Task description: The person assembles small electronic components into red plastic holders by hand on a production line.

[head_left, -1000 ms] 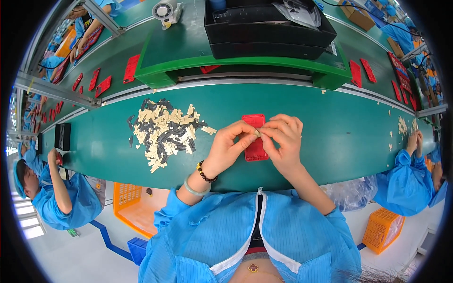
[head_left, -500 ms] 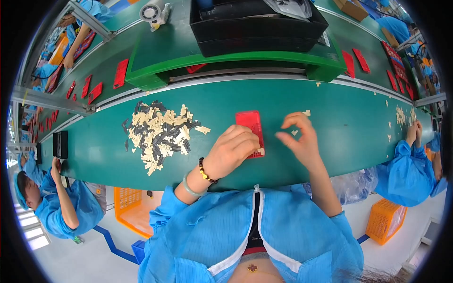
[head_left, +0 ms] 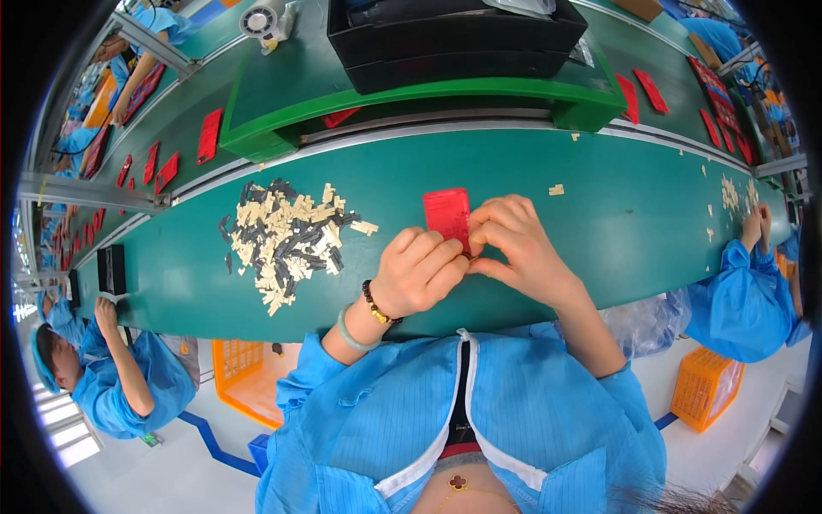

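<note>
A red plastic case [head_left: 446, 206] with a ribbed or slotted inside lies on the green bench in front of me, its long side pointing away. My left hand [head_left: 421, 272] is closed on its near end, covering the lower left part. My right hand [head_left: 520, 248] meets it there, thumb and forefinger pinched together at the case's near right corner. What sits between those right fingertips is too hidden to name. Left of the case lies a loose pile of small beige and black plastic pieces [head_left: 287, 236]. A single beige piece [head_left: 556, 190] lies right of the case.
A green raised shelf [head_left: 428, 101] carrying black trays [head_left: 454, 56] stands beyond the bench. More red cases [head_left: 210, 135] lie on the far belt. Co-workers in blue sit at left [head_left: 128, 377] and right [head_left: 745, 291]. Orange crates [head_left: 707, 390] stand below the bench.
My right hand has moved left to the case's near end, and its fingers have closed to a pinch. A beige piece formerly beside that hand no longer shows. My left hand remains at the case.
</note>
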### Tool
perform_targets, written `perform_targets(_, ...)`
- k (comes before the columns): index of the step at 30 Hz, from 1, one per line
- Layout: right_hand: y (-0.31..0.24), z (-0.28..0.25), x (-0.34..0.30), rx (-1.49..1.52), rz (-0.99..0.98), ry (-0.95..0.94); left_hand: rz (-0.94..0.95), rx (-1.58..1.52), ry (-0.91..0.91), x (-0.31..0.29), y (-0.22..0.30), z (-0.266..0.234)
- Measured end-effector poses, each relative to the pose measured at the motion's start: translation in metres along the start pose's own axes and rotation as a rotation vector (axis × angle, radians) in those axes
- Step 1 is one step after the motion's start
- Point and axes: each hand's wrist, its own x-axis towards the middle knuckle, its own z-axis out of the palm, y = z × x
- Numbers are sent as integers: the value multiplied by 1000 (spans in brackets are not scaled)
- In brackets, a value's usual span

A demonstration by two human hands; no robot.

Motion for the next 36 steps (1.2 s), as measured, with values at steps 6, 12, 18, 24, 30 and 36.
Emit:
perform_targets(6, 37, 4, -43, -645, 193, -39, -514, -178, -347, -3, -12, 6)
perform_targets(12, 0, 38, -11, -470, 99, 134, -577, -294, -318, -4, -3, 10)
perform_targets(18, 36, 49, 16, -171, 205, 315, -676, -85, -75, -13, -19, 5)
perform_targets(24, 84, 67, 26, 653, 675, 105, -440, 33, -345, -42, -1, 39)
perform_targets(30, 80, 67, 33, 514, 716, 98, -444, 64, -384, -47, 0, 45)
perform_targets(36, 78, 67, 36, 430, 711, 94, -451, 65, -388, -47, 0, 44)
